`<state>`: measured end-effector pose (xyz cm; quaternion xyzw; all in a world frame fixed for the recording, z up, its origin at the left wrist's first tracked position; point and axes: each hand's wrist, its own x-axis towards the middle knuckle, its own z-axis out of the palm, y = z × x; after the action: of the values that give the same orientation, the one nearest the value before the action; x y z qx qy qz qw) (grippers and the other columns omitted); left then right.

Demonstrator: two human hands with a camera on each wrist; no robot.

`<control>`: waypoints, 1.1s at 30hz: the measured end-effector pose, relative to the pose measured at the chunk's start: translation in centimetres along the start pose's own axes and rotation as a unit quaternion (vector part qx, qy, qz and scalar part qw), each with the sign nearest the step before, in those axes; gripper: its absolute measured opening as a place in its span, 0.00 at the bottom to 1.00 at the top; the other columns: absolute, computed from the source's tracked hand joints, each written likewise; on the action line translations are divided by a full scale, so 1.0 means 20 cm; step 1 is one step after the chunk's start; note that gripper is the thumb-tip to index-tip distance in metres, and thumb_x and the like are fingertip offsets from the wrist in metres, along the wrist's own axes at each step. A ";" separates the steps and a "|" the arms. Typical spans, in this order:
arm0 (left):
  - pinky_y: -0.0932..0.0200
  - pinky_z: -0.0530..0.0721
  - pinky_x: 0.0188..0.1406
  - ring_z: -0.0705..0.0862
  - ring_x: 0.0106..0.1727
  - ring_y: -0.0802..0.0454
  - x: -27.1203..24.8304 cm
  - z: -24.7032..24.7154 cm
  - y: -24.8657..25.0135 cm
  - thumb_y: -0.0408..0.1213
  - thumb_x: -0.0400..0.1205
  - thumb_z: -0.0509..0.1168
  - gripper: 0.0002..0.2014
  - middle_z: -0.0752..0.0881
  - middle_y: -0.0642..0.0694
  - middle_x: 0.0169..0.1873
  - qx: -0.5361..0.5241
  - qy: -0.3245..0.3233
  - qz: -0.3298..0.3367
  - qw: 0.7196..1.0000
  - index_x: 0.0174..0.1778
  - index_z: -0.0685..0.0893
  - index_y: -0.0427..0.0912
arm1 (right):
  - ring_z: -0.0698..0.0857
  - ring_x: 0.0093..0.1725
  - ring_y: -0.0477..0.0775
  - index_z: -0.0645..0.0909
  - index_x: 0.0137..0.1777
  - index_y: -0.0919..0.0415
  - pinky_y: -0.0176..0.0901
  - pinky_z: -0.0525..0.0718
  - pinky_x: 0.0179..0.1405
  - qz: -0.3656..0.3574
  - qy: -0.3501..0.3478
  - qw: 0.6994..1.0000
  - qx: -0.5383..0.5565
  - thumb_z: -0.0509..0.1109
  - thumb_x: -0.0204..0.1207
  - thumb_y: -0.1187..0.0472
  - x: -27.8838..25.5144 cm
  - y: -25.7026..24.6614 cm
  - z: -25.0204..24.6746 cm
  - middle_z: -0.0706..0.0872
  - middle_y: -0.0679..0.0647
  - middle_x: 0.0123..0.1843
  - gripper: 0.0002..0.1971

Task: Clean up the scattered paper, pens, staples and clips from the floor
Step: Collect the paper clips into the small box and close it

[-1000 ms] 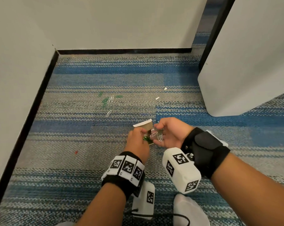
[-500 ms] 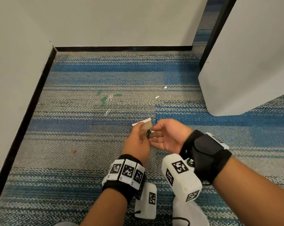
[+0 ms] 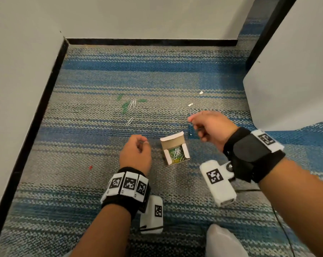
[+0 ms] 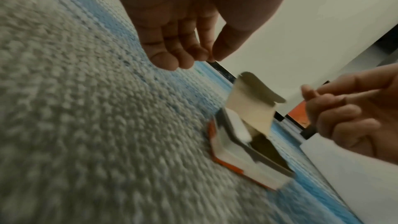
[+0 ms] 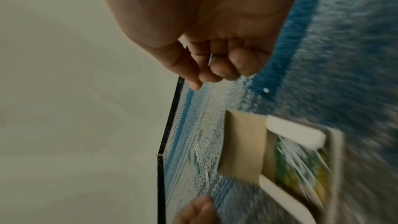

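Premises appear to be an office. Floor is striped blue-grey carpet [image 3: 101,75] of commercial type, edged by black skirting [image 3: 151,42] under plain white walls [image 3: 138,15]. Paper clips [image 3: 132,104] lie scattered beside a white partition [image 3: 290,86].

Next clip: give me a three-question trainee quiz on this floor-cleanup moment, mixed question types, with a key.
1. True or false: the small open cardboard box stands on the striped carpet, and neither the left hand nor the right hand touches it.
2. Multiple choice: the loose green and silver paper clips still on the carpet lie
A. between the box and the far wall
B. inside the box
C. under the right wrist
3. Fill in: the two small white paper scraps lie beyond the ___ hand.

Key: 1 true. 2 A. 3 right.
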<state>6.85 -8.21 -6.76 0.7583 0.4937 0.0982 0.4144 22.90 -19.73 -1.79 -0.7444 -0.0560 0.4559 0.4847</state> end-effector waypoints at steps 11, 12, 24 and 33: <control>0.50 0.76 0.58 0.80 0.58 0.41 0.49 -0.14 -0.02 0.38 0.82 0.62 0.13 0.80 0.40 0.59 0.281 -0.068 0.113 0.951 0.61 0.78 0.42 | 0.83 0.54 0.62 0.82 0.57 0.55 0.48 0.80 0.53 -0.283 -0.081 0.726 -0.622 0.61 0.77 0.62 0.59 -0.42 0.25 0.86 0.58 0.49 0.12; 0.50 0.77 0.58 0.80 0.58 0.41 0.52 -0.14 -0.02 0.40 0.82 0.62 0.14 0.81 0.40 0.59 0.293 -0.072 0.113 0.947 0.62 0.78 0.42 | 0.83 0.55 0.62 0.82 0.57 0.56 0.49 0.81 0.54 -0.290 -0.086 0.709 -0.637 0.61 0.77 0.63 0.63 -0.44 0.28 0.87 0.59 0.52 0.13; 0.50 0.75 0.40 0.82 0.48 0.37 0.63 -0.14 0.00 0.39 0.82 0.59 0.12 0.84 0.38 0.46 0.331 -0.070 0.093 0.936 0.55 0.78 0.35 | 0.83 0.53 0.63 0.84 0.53 0.59 0.46 0.76 0.45 -0.299 -0.153 0.651 -0.681 0.70 0.76 0.55 0.88 -0.42 0.55 0.87 0.59 0.51 0.10; 0.50 0.67 0.40 0.77 0.54 0.33 0.68 -0.12 -0.04 0.30 0.81 0.55 0.16 0.76 0.31 0.60 0.204 -0.056 -0.004 0.977 0.65 0.67 0.32 | 0.75 0.51 0.62 0.73 0.56 0.60 0.49 0.71 0.47 -0.288 -0.163 0.701 -0.632 0.61 0.73 0.71 0.91 -0.40 0.57 0.75 0.63 0.60 0.13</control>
<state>11.68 4.50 -9.43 0.8290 0.4826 -0.0488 0.2784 27.92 1.77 -8.23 -0.7376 -0.6206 0.2659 -0.0081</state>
